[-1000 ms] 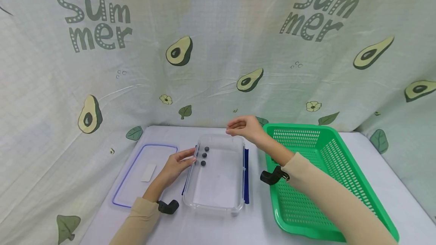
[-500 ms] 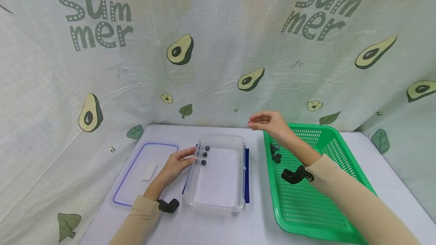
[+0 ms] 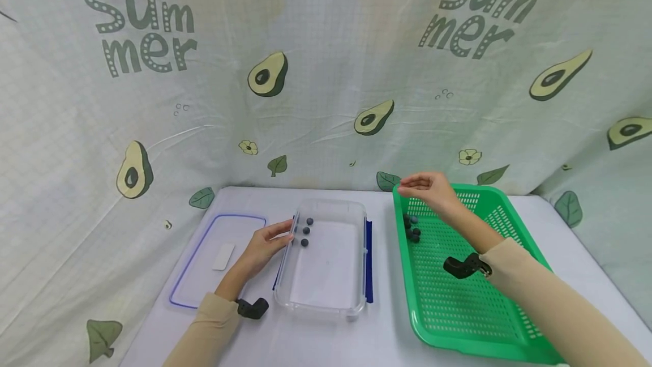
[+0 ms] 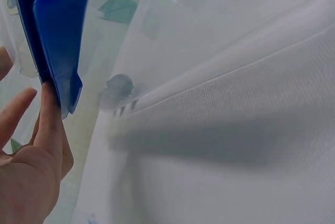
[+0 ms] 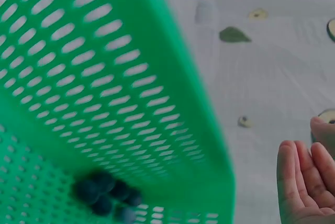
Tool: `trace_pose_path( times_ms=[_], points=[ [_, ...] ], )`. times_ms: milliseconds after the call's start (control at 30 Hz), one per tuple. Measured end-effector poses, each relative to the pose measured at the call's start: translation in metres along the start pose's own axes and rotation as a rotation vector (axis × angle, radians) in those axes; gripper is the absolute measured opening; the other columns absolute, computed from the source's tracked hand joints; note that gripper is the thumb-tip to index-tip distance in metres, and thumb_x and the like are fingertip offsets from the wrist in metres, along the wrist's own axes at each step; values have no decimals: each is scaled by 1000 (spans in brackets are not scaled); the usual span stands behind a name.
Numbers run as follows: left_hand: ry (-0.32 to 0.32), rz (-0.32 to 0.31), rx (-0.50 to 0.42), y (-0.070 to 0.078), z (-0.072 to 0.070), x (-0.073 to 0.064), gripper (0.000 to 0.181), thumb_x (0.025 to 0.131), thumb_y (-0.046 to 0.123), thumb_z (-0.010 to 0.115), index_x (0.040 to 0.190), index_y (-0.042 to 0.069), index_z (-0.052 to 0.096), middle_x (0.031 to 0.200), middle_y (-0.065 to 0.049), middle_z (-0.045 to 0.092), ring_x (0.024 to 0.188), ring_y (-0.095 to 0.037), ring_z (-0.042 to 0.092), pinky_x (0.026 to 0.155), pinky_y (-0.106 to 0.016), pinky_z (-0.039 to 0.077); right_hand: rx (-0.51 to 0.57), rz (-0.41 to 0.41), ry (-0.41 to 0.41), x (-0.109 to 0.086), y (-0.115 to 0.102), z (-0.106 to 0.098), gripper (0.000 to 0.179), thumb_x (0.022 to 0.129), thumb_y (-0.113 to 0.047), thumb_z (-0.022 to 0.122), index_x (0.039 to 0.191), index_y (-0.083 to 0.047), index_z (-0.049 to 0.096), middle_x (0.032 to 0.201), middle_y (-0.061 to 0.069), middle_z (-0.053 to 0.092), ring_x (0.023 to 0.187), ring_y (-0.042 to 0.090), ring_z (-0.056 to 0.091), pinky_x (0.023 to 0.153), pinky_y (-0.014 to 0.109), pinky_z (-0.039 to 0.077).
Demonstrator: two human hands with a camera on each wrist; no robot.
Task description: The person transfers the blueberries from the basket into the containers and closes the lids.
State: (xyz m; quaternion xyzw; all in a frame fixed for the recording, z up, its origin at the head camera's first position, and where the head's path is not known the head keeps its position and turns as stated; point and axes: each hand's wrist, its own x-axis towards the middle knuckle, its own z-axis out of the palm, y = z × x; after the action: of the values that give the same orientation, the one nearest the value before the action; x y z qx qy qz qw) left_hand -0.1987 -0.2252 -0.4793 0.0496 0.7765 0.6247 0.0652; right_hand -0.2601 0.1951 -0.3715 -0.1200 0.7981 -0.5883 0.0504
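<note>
My left hand (image 3: 266, 247) steadies the left side of a clear plastic container (image 3: 326, 309), fingertips and thumb at its rim. In the left wrist view, straight fingers (image 4: 51, 122) touch the container's blue latch (image 4: 60, 41). Three blueberries (image 3: 304, 242) lie in a row along the container's left wall. My right hand (image 3: 430, 190) hangs over the far left corner of a green basket (image 3: 415, 304). Its fingers (image 5: 287, 177) are loosely bent with nothing between them. Several blueberries (image 5: 99, 190) sit clustered in that basket corner.
A clear lid with a blue seal (image 3: 196, 256) lies left of the container, with a small white rectangle (image 3: 223, 257) on it. A blue latch (image 3: 369, 262) is folded out on the container's right side. Behind the table hangs a patterned curtain (image 3: 316, 72).
My right hand has moved right, from above the container's far edge to over the basket's far left corner. The basket's blueberries have come into sight. My left hand has stayed put.
</note>
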Motion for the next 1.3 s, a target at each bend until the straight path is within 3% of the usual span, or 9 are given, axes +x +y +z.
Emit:
trace_pose_path(
  times_ms=[300, 533, 700, 967, 1300],
  points=[
    [-6, -10, -31, -2, -1, 0, 54, 94, 16, 72, 141, -1, 53, 144, -20, 51, 131, -33, 49, 97, -23, 49, 0, 42, 54, -5, 35, -17, 45, 93, -16, 73, 124, 13, 58, 109, 12, 71, 90, 7, 68, 83, 24, 56],
    [-8, -21, -43, 0, 0, -1, 54, 94, 14, 71, 142, -1, 52, 145, -20, 50, 134, -33, 47, 98, -23, 48, -56, 61, 59, -8, 59, -23, 47, 93, -21, 74, 124, 12, 60, 114, 17, 69, 90, 2, 66, 93, 37, 54],
    [-15, -13, -40, 0, -1, -1, 54, 94, 15, 71, 142, -1, 52, 146, -20, 49, 134, -33, 46, 99, -23, 47, -86, 84, 77, -10, 72, -24, 45, 93, -19, 73, 124, 12, 61, 115, 18, 69, 89, 0, 65, 90, 28, 54],
    [-12, -5, -58, -2, -1, 0, 53, 94, 13, 71, 141, -2, 52, 145, -21, 50, 133, -34, 47, 97, -21, 48, -60, 102, 14, -10, 94, -29, 41, 93, -10, 71, 124, 15, 60, 116, 23, 68, 91, 2, 67, 96, 40, 52],
    [0, 7, -27, -3, 0, 0, 53, 94, 17, 72, 140, -1, 54, 143, -19, 53, 132, -33, 49, 97, -24, 49, -46, 98, -38, -14, 117, -32, 38, 92, -6, 72, 121, 15, 61, 117, 28, 66, 92, 9, 69, 87, 27, 55]
  ],
)
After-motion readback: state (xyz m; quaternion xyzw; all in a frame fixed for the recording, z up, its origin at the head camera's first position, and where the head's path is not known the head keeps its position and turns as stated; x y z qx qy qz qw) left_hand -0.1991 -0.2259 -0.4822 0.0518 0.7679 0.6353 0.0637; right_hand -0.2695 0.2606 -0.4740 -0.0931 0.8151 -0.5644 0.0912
